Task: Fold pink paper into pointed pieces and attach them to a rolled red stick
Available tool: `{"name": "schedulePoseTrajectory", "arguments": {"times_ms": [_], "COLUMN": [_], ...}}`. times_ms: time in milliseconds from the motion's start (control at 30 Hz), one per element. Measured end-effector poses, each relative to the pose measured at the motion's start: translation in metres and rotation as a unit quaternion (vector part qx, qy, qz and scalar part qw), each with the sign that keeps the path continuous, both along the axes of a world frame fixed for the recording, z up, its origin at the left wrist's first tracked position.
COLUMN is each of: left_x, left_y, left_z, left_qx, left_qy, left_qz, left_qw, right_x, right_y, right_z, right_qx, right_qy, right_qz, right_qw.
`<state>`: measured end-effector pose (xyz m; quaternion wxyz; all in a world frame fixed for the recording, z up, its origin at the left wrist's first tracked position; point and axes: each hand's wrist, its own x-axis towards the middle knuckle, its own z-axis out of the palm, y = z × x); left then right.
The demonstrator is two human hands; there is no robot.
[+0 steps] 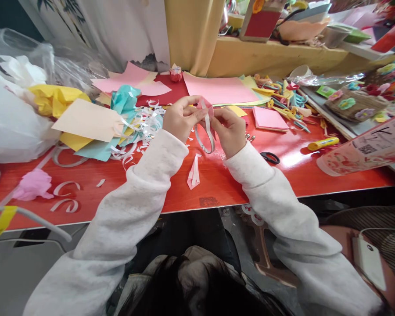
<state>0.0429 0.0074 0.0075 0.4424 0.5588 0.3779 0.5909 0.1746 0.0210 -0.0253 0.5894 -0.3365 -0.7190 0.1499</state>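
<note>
Both hands meet above the red table. My left hand pinches a piece of pink paper between thumb and fingers. On its right side, my right hand grips the same paper with fingers closed. A narrow white strip hangs in a loop below the paper, between the hands; it looks like double-sided tape, its upper end against the paper. Just beneath lies a folded pink paper piece with a pointed top. Black-handled scissors rest beside my right wrist, their blades mostly hidden.
A stack of pink square paper sits at right, near a yellow tube and a tilted drink cup. Folded paper pieces pile behind. White strip scraps, crumpled paper and a plastic bag crowd the left. Large pink sheets lie at back.
</note>
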Motion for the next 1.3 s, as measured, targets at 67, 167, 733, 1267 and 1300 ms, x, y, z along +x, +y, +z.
{"name": "schedulePoseTrajectory", "arguments": {"times_ms": [67, 167, 733, 1267, 1300], "left_x": [0.0001, -0.0007, -0.0038, -0.0029, -0.0031], "left_y": [-0.0004, -0.0002, -0.0035, -0.0019, -0.0007], "left_z": [0.0002, 0.001, 0.0086, 0.0041, 0.0038], "left_qx": [-0.002, -0.006, -0.059, -0.021, -0.021], "left_qy": [0.003, 0.005, -0.014, -0.012, -0.01], "left_qz": [-0.003, -0.009, -0.029, -0.058, -0.054], "left_qw": [1.0, 1.0, 0.998, 0.998, 0.998], "right_x": [0.0001, -0.0002, 0.0001, 0.001, 0.0006], "right_y": [-0.0002, -0.0015, -0.0035, 0.0016, 0.0011], "right_z": [0.0001, 0.001, 0.0005, 0.0018, 0.002], "right_qx": [0.002, 0.002, 0.009, -0.031, -0.031], "right_qy": [-0.006, -0.01, -0.041, 0.004, 0.008], "right_qz": [-0.004, -0.005, -0.019, -0.005, -0.005], "right_qw": [1.0, 1.0, 0.999, 1.0, 0.999]}}
